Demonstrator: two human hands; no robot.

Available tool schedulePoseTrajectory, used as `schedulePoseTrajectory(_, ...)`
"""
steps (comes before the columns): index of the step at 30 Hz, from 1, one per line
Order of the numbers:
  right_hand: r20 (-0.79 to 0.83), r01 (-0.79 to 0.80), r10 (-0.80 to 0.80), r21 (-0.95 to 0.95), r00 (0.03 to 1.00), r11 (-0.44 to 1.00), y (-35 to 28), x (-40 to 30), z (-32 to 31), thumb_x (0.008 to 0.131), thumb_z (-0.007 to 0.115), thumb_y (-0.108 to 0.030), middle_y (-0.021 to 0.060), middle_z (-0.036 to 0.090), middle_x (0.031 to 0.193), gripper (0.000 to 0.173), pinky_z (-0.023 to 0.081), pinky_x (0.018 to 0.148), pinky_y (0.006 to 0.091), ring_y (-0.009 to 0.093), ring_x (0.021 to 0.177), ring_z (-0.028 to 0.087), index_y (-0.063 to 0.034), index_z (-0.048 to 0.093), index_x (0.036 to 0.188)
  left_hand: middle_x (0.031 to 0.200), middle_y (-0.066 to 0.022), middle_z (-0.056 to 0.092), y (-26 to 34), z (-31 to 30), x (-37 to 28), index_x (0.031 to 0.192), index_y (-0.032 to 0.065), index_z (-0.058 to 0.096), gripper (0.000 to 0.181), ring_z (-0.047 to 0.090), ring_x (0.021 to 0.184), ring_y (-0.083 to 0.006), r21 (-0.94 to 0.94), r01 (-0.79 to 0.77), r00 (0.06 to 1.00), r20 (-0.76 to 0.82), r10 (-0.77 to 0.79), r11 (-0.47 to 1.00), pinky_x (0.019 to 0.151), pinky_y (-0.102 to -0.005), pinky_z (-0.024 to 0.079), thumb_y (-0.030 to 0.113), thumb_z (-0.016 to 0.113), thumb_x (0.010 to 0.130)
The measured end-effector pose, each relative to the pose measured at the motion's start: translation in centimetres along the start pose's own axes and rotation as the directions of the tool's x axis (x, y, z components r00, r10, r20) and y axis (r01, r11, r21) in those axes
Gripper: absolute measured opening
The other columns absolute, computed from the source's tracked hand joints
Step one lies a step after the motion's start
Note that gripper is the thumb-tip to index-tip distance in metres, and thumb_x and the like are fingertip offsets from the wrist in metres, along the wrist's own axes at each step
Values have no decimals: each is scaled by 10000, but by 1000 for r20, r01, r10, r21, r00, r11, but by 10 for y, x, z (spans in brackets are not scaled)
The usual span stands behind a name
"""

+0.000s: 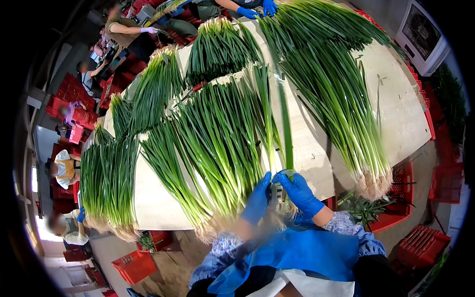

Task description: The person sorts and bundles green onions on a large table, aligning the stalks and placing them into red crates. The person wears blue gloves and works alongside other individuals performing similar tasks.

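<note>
My left hand (258, 200), in a blue glove, closes around the pale lower stem of a green onion (272, 156) near the front edge of the table. Beside it, my right hand (301, 195), also gloved in blue, pinches a wide green leaf (285, 130) that stretches up the table. Roots hang down below both hands. Just left lies a spread of green onions (222, 148), roots towards me. A large bundle of green onions (334, 111) lies to the right, its roots at the table's near edge.
More green onion bundles (107, 182) cover the left of the pale tabletop (159, 204). A red-handled tool (196, 88) lies among them. Across the table are a person's blue-gloved hands (256, 11). Red crates (134, 265) stand on the floor; one (402, 208) at right holds leaf scraps.
</note>
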State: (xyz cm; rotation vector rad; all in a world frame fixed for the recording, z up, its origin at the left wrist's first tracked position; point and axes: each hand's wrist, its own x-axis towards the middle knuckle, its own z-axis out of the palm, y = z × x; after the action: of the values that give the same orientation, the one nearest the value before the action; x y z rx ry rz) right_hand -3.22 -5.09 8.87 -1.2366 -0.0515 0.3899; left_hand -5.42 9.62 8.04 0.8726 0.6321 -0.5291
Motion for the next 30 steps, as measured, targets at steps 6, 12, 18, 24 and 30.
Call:
schedulePoseTrajectory(6,22,-195,196,252,980,948,-10,-13,7,982,456,-275,27,567,767,266,428,638,243,98,677,503,-42,572,930,834,-15,572,29,22,44,1134,76,595,304,555,744,-106,54,102,988,108,-108,993,608,-251,477,280,574,909)
schedulePoseTrajectory(12,-52,-250,275,287,960,925,-59,-71,-46,992,411,-291,6,510,716,288,379,524,234,90,590,460,-65,529,858,725,10,480,30,36,56,1142,76,596,314,439,604,-92,37,-57,996,65,55,998,504,-236,396,246,619,879)
schedulePoseTrajectory(18,-724,42,-10,26,690,999,-78,-148,-126,961,502,-281,-1,566,772,204,384,495,230,68,594,476,-95,559,900,582,36,366,24,12,61,1206,-15,511,461,316,439,-48,-234,97,915,403,5,967,435,-199,287,376,427,975)
schedulePoseTrajectory(24,-913,-276,-54,-177,404,945,-40,-201,-262,903,575,-393,17,549,659,364,397,504,259,95,565,508,-32,605,859,720,-61,563,18,14,48,1203,-53,511,527,507,554,-167,-261,86,919,393,24,962,534,-305,449,409,396,975)
schedulePoseTrajectory(30,-622,-662,262,-595,738,456,-70,-201,-213,885,577,-309,127,641,768,344,470,639,346,229,720,621,35,597,883,1114,-160,589,13,26,38,1255,-35,485,598,578,1022,-282,-183,61,909,416,21,981,932,-440,464,474,386,956)
